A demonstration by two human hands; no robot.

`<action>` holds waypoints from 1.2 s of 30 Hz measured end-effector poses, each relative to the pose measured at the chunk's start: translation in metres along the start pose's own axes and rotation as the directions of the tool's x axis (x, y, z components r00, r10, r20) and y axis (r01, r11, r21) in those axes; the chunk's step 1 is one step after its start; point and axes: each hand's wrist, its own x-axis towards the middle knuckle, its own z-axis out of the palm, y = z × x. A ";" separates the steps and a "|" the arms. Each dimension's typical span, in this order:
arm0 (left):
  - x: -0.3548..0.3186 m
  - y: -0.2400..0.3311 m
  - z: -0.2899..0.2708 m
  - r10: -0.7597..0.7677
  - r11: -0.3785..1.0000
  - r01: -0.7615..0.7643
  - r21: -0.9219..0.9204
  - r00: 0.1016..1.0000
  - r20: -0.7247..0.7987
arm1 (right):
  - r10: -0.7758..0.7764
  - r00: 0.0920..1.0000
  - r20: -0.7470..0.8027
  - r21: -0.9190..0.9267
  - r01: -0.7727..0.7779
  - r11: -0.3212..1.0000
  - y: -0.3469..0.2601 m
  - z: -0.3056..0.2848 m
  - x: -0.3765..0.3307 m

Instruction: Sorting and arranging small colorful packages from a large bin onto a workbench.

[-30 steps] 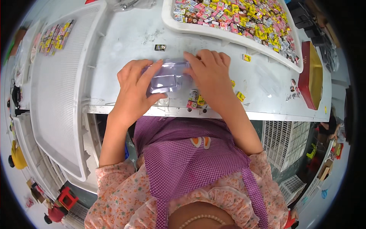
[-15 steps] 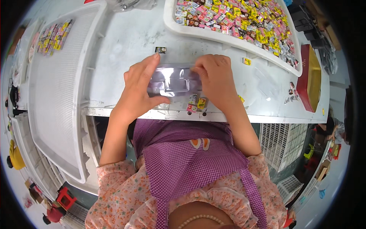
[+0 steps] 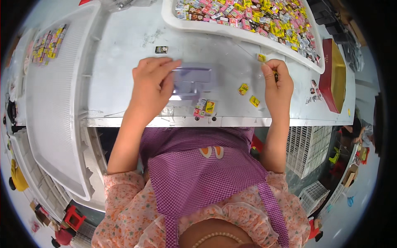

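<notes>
Many boxes [image 3: 248, 20] fill the white bin [image 3: 248, 37] (mixed colours); hands [image 3: 149, 80] [image 3: 280, 84] grip clear tray [image 3: 194, 75] left, small box [image 3: 276, 75] right.

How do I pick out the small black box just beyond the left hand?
On the white table, find the big white tray heaped with tiny boxes. Between that tray's left corner and the left hand lies the small black box, on its own. Its mostly black face sets it apart from the loose yellow boxes nearer the right hand.
</notes>
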 end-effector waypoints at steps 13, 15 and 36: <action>-0.017 -0.015 -0.069 -0.051 0.869 0.107 0.483 0.990 -0.128 | -0.290 0.941 0.172 -0.373 0.335 0.865 -0.004 0.037 0.008; -0.020 0.020 -0.063 -0.099 0.990 0.092 0.111 0.993 0.058 | -0.290 0.945 0.148 -0.399 0.325 0.857 -0.005 0.037 0.007; -0.017 0.053 0.003 -0.012 0.934 0.163 -0.318 0.904 0.427 | -0.185 0.973 0.139 0.146 0.164 0.976 0.000 0.031 0.006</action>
